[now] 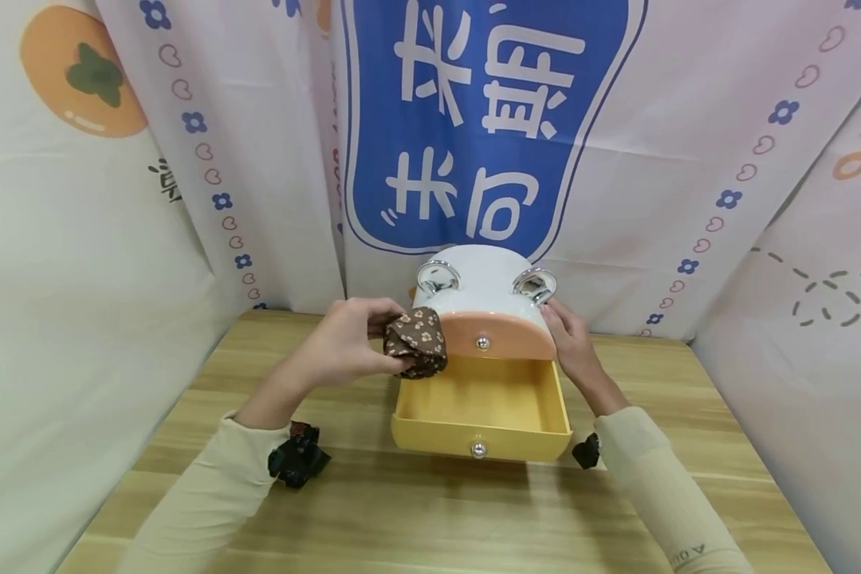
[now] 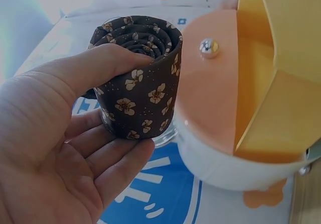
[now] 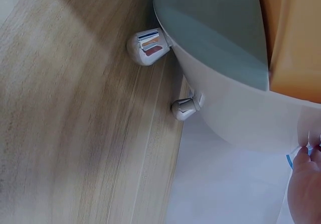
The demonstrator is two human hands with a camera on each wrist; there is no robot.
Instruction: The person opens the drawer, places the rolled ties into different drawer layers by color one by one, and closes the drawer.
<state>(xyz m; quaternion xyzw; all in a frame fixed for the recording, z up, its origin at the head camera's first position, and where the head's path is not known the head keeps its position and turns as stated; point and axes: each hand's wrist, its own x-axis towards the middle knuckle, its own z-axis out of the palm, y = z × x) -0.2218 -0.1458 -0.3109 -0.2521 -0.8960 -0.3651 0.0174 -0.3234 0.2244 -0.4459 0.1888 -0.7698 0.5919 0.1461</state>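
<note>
In my left hand [image 1: 347,343] I hold a rolled-up brown cloth [image 1: 418,343] with a pale flower print. The left wrist view shows my thumb across the top of the rolled cloth [image 2: 140,96] and my fingers beneath it. It hangs near the back left of a pulled-out yellow drawer [image 1: 438,433]. The drawer belongs to a small white rounded cabinet [image 1: 481,279], whose peach upper drawer [image 1: 502,339] is closed. With my right hand [image 1: 574,343] I touch the cabinet's right side; in the right wrist view, fingertips [image 3: 302,158] meet its white wall, the rest cut off.
Two chrome rings [image 1: 439,277] stand on the cabinet top. Silvery feet [image 3: 149,47] and a grey-green lower front [image 3: 215,28] show low on it. The wooden table [image 1: 402,518] meets a printed curtain [image 1: 280,199] behind the cabinet.
</note>
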